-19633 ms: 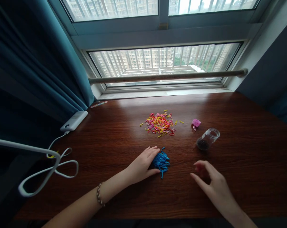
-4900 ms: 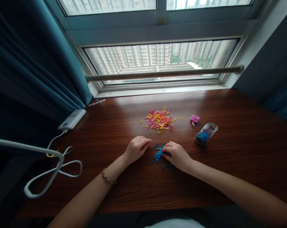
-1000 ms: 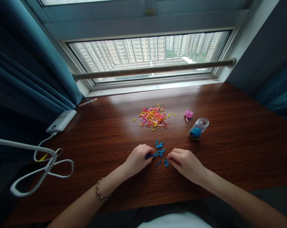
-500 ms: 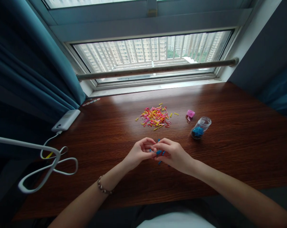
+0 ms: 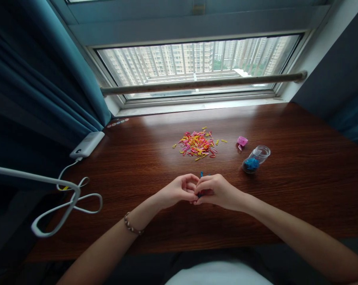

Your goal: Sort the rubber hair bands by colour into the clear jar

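My left hand (image 5: 183,189) and my right hand (image 5: 218,193) meet over the table, fingertips touching. Both are closed, with fingers curled in and thumbs pressed near each other. A sliver of the small blue looped clips (image 5: 199,195) shows between the fingers; the rest is hidden. Just beyond the fingertips, another blue clip (image 5: 201,174) lies on the wood. To the right, a clear jar (image 5: 260,153) leans at a tilt, with blue clips (image 5: 251,163) in its bottom. Past my hands spreads a pile of pink, red and yellow clips (image 5: 198,143).
A pink cap-like piece (image 5: 242,141) with a loop lies near the jar. At the left of the brown table (image 5: 137,158) are a white power bank (image 5: 87,145) and a looped white cable (image 5: 74,194). A window with a metal bar (image 5: 202,84) borders the far edge.
My fingers have closed more tightly together, and most of the blue clips that showed between and below them are now hidden. The view has shifted slightly, moving the scene rightward.
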The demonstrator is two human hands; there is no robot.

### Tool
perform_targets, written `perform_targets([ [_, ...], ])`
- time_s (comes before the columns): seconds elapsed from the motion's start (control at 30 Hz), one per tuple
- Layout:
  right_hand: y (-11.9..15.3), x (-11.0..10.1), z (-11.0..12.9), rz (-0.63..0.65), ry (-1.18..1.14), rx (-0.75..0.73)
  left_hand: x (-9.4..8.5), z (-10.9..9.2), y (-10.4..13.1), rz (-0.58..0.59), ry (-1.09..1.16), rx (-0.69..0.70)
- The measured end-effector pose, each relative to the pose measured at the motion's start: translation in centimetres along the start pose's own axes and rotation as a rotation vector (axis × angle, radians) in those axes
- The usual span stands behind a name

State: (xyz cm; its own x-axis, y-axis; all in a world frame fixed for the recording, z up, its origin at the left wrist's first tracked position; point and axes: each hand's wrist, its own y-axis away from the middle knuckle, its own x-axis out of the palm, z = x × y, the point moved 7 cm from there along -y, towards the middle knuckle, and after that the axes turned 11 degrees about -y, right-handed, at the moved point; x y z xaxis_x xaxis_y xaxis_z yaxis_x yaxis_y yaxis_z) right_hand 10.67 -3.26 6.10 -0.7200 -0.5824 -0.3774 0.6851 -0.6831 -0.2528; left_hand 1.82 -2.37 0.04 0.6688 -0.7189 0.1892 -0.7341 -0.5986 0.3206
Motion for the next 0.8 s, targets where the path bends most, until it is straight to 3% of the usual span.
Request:
perform_targets([
  [0.2,1.2,-0.4,0.5,-0.112,0.172,-0.058,-0.6,0.2,-0.1,-0.045,0.012,-0.038],
  [0.47,2.8,-0.1,1.8,-0.221,0.483,-0.24,-1.1,0.2,-0.1,-0.248,0.0,-0.018],
  [0.63,3.2,0.0,2.2,-0.206,0.5,-0.289,-0.5,0.4,-0.1,-0.27,0.091,-0.041],
  [0.8,3.3,-0.3,1.8,-0.241,0.433,-0.261,-0.4,-0.3,0.0,-0.333,0.099,0.044],
])
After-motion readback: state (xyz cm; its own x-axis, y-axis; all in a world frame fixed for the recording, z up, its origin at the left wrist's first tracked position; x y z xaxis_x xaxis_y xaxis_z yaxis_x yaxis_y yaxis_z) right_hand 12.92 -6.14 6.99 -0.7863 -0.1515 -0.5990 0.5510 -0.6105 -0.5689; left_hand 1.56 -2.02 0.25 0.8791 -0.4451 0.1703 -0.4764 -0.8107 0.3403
